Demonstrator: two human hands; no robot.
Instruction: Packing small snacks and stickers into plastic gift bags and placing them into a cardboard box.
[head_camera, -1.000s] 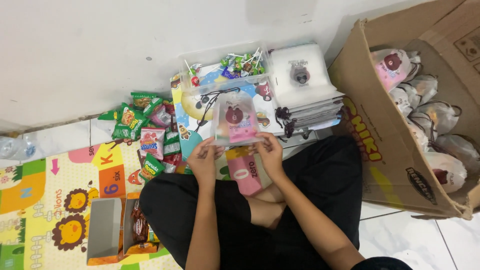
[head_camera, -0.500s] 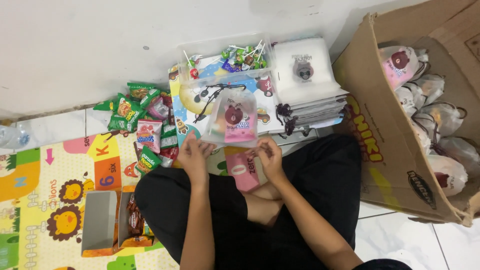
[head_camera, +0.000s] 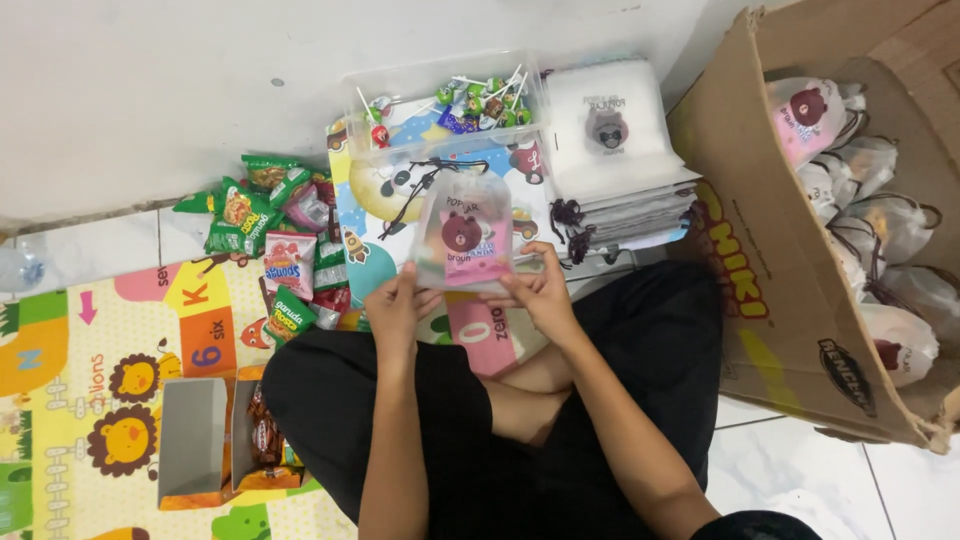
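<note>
Small frosted drawstring pouch (head_camera: 464, 237) with brown bear print, pink panel at lower right. Was held upright, print facing camera, pinched at both bottom corners above the lap. Black drawstring (head_camera: 412, 195) trailed loose from its top toward the left. Snack packets showed faintly through the plastic.

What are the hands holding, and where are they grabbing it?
Both hands, left hand and right hand, hold a small drawstring pouch with a brown bear picture, gripping its bottom corners.
</note>
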